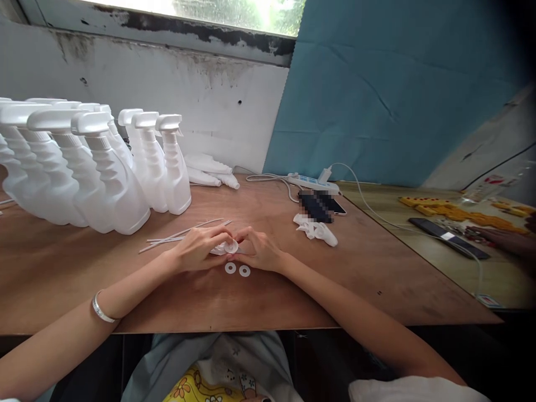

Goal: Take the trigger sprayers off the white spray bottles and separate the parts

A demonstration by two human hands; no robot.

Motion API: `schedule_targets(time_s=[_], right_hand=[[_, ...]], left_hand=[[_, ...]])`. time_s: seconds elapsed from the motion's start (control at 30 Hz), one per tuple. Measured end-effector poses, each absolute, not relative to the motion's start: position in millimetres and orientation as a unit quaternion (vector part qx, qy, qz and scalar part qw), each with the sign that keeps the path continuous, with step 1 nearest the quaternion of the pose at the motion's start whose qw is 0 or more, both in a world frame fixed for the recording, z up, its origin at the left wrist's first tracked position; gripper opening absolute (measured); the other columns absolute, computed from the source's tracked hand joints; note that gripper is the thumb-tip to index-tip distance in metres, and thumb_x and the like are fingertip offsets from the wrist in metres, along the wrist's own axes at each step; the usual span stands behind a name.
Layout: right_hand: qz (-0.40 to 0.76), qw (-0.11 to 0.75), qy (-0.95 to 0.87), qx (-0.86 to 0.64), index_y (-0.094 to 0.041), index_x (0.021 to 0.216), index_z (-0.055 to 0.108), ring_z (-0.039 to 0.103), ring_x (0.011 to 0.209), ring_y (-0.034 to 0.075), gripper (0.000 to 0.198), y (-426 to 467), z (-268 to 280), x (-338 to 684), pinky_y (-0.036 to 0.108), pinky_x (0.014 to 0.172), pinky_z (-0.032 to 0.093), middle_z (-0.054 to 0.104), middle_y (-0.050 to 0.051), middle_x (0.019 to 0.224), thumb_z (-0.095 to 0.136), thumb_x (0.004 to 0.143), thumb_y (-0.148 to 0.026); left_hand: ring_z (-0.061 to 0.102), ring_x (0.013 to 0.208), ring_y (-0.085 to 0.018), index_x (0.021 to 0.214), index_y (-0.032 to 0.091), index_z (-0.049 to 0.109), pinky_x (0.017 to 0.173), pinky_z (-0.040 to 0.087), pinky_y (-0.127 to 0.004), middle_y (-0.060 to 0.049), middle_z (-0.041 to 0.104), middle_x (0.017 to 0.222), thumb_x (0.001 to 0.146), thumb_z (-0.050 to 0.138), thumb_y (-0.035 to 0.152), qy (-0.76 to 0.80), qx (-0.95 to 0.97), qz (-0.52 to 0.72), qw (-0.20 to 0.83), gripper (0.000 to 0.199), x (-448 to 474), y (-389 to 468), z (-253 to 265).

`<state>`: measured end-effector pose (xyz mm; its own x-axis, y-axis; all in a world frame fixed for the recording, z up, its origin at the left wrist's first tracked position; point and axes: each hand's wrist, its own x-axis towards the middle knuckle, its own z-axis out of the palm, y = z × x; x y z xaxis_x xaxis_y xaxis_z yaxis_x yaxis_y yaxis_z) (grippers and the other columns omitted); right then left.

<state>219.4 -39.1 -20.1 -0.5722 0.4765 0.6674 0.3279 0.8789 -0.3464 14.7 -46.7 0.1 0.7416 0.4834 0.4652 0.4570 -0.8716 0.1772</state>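
My left hand [201,247] is closed around a white plastic trigger spray head [231,247], its round collar end facing me. The fingers of my right hand [262,251] are curled and pinch at the rim of that collar; whether a small part is between them is hidden. Just in front of my fingertips two flat white ring washers, one on the left [230,268] and one on the right [244,271], lie on the brown wooden table [268,304]. Several thin white dip tubes [167,240] lie behind my left hand.
White spray bottles [119,184] stand in rows at the left. More white plastic pieces [209,169] lie by the wall. To the right are a crumpled white tissue [316,230], a dark phone [320,206] and a power strip [314,183]. Another person's hand [502,237] shows far right.
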Motion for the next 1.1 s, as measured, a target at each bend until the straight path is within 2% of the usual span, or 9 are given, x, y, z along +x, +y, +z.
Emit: schedule_targets(time_s=[0.17,0.27,0.33,0.4,0.5,0.57,0.7,0.87,1.1], right_hand=[[0.202,0.368,-0.886,-0.198,-0.021,0.104,0.043,0.063,0.081,0.017,0.044,-36.4,-7.8,227.4,0.029,0.072,0.05,0.063,0.004,0.09,0.059,0.076,-0.051],[0.282,0.329,-0.873,-0.224,-0.02,0.116,0.037,0.062,0.088,0.016,0.04,-25.3,-3.5,236.7,0.033,0.081,0.048,0.064,0.005,0.094,0.037,0.089,-0.049],[0.253,0.315,-0.869,-0.285,-0.019,0.118,0.039,0.059,0.095,0.017,0.034,-15.3,-6.7,239.6,0.035,0.084,0.046,0.062,0.008,0.103,0.028,0.093,-0.04],[0.205,0.298,-0.875,-0.323,-0.018,0.12,0.041,0.051,0.108,0.019,0.033,-6.7,-13.1,238.1,0.039,0.092,0.041,0.056,0.01,0.118,0.034,0.092,-0.034],[0.142,0.225,-0.906,-0.328,-0.02,0.131,0.034,0.036,0.124,0.023,0.044,-1.1,-22.6,230.2,0.045,0.1,0.031,0.042,0.009,0.134,0.042,0.089,-0.029],[0.087,0.16,-0.925,-0.334,-0.021,0.134,0.031,0.033,0.125,0.023,0.046,-1.7,-26.1,224.7,0.045,0.101,0.029,0.04,0.008,0.136,0.04,0.09,-0.027],[-0.041,0.138,-0.928,-0.344,-0.018,0.128,0.041,0.044,0.11,0.023,0.038,-3.6,-26.5,221.7,0.039,0.091,0.035,0.052,0.009,0.124,0.04,0.091,-0.025],[-0.08,0.144,-0.93,-0.329,-0.015,0.098,0.062,0.048,0.093,0.023,0.022,0.9,-22.6,232.0,0.037,0.08,0.037,0.061,0.012,0.097,0.043,0.089,-0.019],[-0.052,0.214,-0.918,-0.331,-0.013,0.079,0.059,0.05,0.081,0.022,0.017,4.4,-12.9,247.5,0.035,0.074,0.04,0.06,0.011,0.083,0.044,0.087,-0.015]], left_hand=[[0.058,0.084,-0.018,0.094,0.02,0.053,0.072,0.042,-0.027,-0.006,0.059,0.101,0.085,0.047,0.034,0.253,0.935,0.246,0.019,0.018,18.2,-47.7,-0.1],[0.055,0.098,-0.022,0.096,0.019,0.051,0.081,0.041,-0.032,-0.008,0.059,0.105,0.084,0.048,0.03,0.259,0.932,0.252,0.02,0.017,19.1,-47.1,-1.8],[0.056,0.095,-0.022,0.096,0.018,0.05,0.081,0.04,-0.033,-0.007,0.061,0.101,0.083,0.048,0.029,0.266,0.931,0.248,0.027,0.017,19.6,-47.0,-2.7],[0.058,0.084,-0.02,0.095,0.018,0.049,0.079,0.04,-0.032,-0.005,0.063,0.093,0.084,0.048,0.028,0.268,0.931,0.244,0.041,0.015,20.3,-47.5,-2.8],[0.058,0.077,-0.018,0.093,0.018,0.049,0.077,0.041,-0.03,-0.004,0.063,0.087,0.084,0.048,0.03,0.269,0.931,0.242,0.057,0.015,21.4,-48.9,-1.7],[0.058,0.08,-0.019,0.094,0.018,0.049,0.075,0.041,-0.029,-0.004,0.063,0.088,0.084,0.049,0.029,0.269,0.93,0.24,0.067,0.015,21.7,-49.6,-0.8],[0.059,0.085,-0.019,0.097,0.018,0.049,0.074,0.042,-0.028,-0.005,0.063,0.093,0.084,0.049,0.028,0.273,0.929,0.235,0.084,0.016,20.8,-49.6,-0.3],[0.06,0.083,-0.018,0.098,0.019,0.049,0.073,0.043,-0.026,-0.004,0.063,0.094,0.083,0.049,0.029,0.287,0.926,0.232,0.083,0.017,20.0,-50.3,-0.8],[0.062,0.073,-0.018,0.094,0.02,0.051,0.064,0.043,-0.026,-0.002,0.066,0.086,0.083,0.048,0.032,0.353,0.903,0.236,0.064,0.017,22.2,-53.0,0.0]])
